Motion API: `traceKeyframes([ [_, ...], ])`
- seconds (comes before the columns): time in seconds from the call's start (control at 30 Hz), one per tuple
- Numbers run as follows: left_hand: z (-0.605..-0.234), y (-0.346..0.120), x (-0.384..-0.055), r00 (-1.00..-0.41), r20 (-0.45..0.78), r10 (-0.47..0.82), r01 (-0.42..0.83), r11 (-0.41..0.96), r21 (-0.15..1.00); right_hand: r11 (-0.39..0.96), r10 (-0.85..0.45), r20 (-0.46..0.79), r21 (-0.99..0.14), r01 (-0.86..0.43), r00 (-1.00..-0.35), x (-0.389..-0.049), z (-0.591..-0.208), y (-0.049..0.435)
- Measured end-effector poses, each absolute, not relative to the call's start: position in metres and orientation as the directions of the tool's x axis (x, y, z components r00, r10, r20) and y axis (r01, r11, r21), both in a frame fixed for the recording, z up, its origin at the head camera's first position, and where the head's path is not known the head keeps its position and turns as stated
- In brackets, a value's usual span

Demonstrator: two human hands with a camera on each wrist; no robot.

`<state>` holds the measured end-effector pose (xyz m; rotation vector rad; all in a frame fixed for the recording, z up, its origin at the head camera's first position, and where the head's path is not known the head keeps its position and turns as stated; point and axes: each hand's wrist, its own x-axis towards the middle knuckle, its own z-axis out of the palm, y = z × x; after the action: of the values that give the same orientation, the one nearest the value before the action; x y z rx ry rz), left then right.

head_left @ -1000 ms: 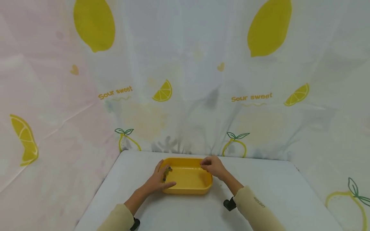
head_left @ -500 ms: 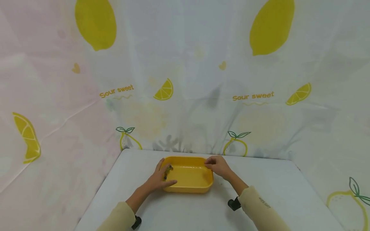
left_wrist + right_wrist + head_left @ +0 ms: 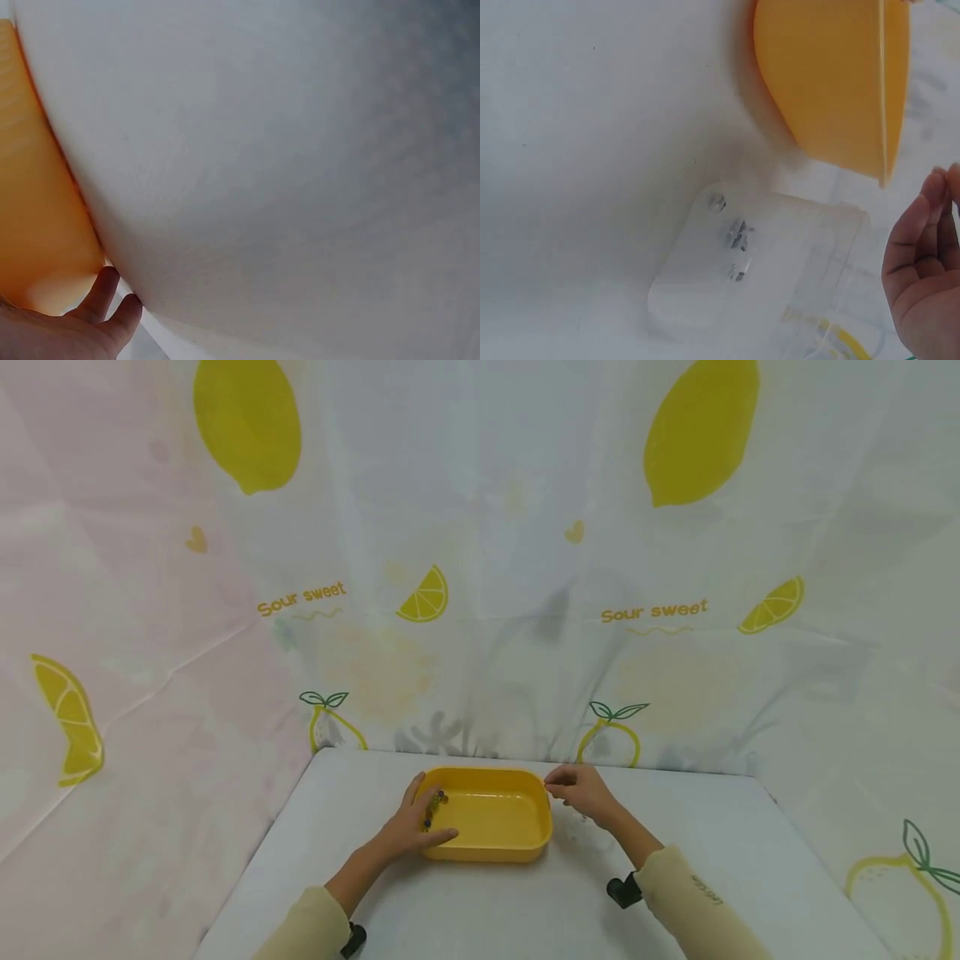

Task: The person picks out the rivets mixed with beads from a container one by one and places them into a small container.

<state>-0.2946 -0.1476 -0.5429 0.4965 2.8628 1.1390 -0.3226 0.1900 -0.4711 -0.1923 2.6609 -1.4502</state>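
A yellow plastic basin [image 3: 491, 839] stands on the white table, with several small glassy balls [image 3: 433, 810] gathered at its left end. My left hand [image 3: 408, 825] rests over that end, fingers spread and thumb lying across the near rim. Two fingers [image 3: 120, 319] touch the outer wall low down in the left wrist view. Just beyond the right rim hovers my right hand [image 3: 587, 793], its thumb and bent fingers meeting at the tips. Nothing can be made out between them. Below it, a clear plastic box [image 3: 787, 255] holds several glassy balls [image 3: 737, 236].
A white tabletop [image 3: 480, 902] reaches to a hanging cloth [image 3: 480, 693] printed with lemons, which closes off the back and sides. The clear box stands close against the basin's right side and barely shows in the head view.
My right hand has moved right, from above the inside of the basin to beyond its right rim, fingertips still together. My left hand and the basin have stayed in place.
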Motion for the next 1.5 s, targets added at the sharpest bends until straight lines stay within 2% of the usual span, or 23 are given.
traceKeyframes([
  [1.03,-0.543,-0.148,-0.295,-0.950,0.081,0.302,0.277,0.696,0.662,0.583,-0.137,-0.004,-0.809,-0.078,-0.991,-0.309,-0.465,0.247],
  [1.5,-0.543,-0.149,-0.296,-0.947,0.090,0.307,0.285,0.680,0.675,0.587,-0.091,-0.038,-0.809,-0.023,-0.995,-0.299,-0.471,0.261],
])
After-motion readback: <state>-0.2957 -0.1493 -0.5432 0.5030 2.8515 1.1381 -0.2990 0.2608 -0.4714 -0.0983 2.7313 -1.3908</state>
